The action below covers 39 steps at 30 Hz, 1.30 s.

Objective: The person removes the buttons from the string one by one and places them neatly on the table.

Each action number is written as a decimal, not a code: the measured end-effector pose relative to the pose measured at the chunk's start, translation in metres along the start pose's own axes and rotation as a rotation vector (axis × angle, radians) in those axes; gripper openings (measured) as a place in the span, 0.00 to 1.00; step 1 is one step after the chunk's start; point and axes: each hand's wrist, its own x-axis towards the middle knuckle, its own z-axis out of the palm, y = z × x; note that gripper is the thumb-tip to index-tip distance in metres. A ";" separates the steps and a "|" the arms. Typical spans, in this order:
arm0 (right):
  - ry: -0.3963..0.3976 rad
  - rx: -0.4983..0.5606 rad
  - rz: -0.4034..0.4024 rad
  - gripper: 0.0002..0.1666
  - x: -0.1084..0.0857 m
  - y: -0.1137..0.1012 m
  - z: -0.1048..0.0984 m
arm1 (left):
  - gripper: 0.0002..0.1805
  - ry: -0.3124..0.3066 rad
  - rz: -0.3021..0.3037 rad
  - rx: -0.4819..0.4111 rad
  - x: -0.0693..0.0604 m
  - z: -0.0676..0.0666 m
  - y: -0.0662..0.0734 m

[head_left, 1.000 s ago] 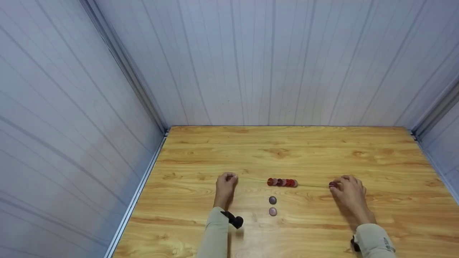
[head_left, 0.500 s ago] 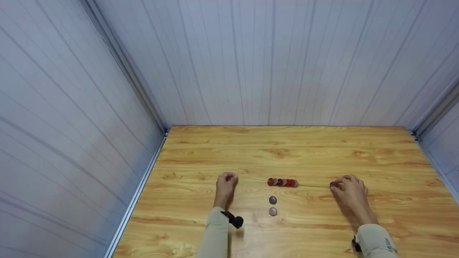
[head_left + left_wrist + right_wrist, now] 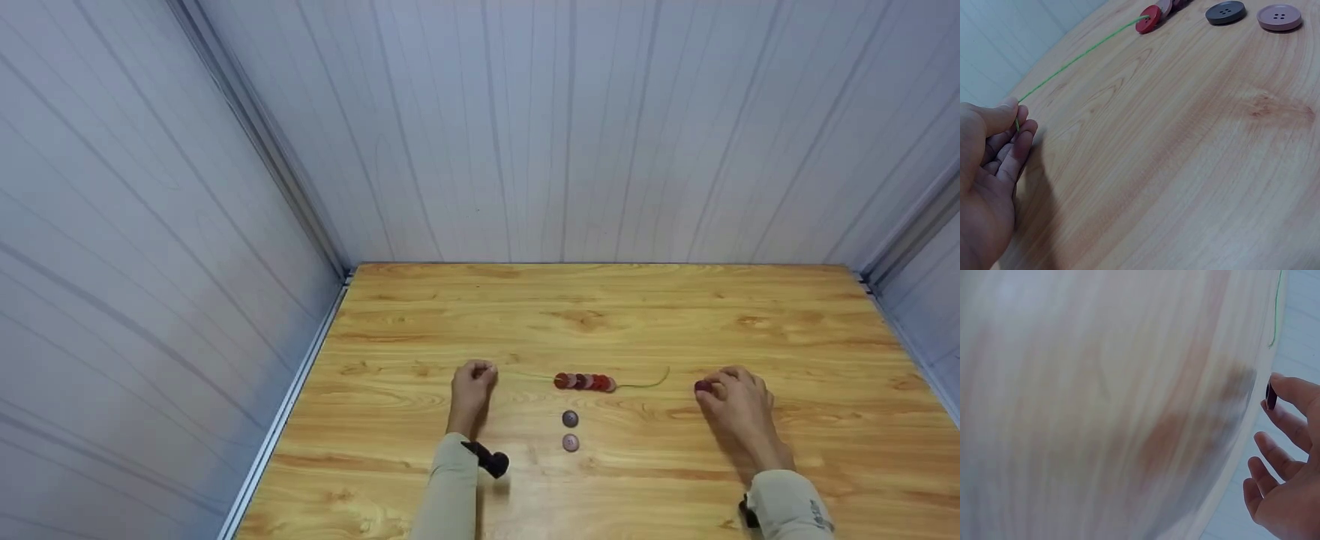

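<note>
My left hand [image 3: 471,388] pinches one end of a thin green string [image 3: 1075,61] between thumb and finger. From there the string runs right through a row of red, pink and dark buttons [image 3: 585,382] on the table. Past the row, its other end curls upward and lies loose, apart from my right hand [image 3: 735,405]. That hand pinches a dark maroon button [image 3: 1271,396] edgewise between thumb and index finger, its other fingers loosely bent. Below the row lie a dark grey button [image 3: 1225,12] and a dusty pink button [image 3: 1279,18], both flat.
The wood-grain table [image 3: 585,315] reaches back to a pale panelled wall [image 3: 525,135]. More panels stand at the left and right. A black wrist camera [image 3: 491,460] sticks out from the left sleeve.
The string's right end has come away from the button in my right hand and sprung back into a curl. The threaded row has shifted slightly left. My left hand stays put.
</note>
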 end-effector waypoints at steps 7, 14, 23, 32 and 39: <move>0.000 -0.003 0.008 0.21 0.000 -0.002 0.002 | 0.06 -0.008 -0.019 -0.026 -0.001 -0.001 0.000; 0.010 0.021 -0.010 0.21 0.000 -0.005 0.004 | 0.06 -0.020 -0.035 -0.054 -0.001 -0.001 0.002; -0.009 0.020 -0.029 0.23 -0.001 -0.016 0.007 | 0.07 -0.017 -0.004 -0.008 -0.001 -0.001 0.002; -0.008 0.052 -0.063 0.23 -0.001 -0.030 0.015 | 0.07 -0.013 -0.001 -0.005 -0.002 -0.001 0.002; -0.005 0.083 -0.099 0.20 -0.001 -0.045 0.022 | 0.06 -0.004 -0.004 -0.013 -0.002 -0.001 0.003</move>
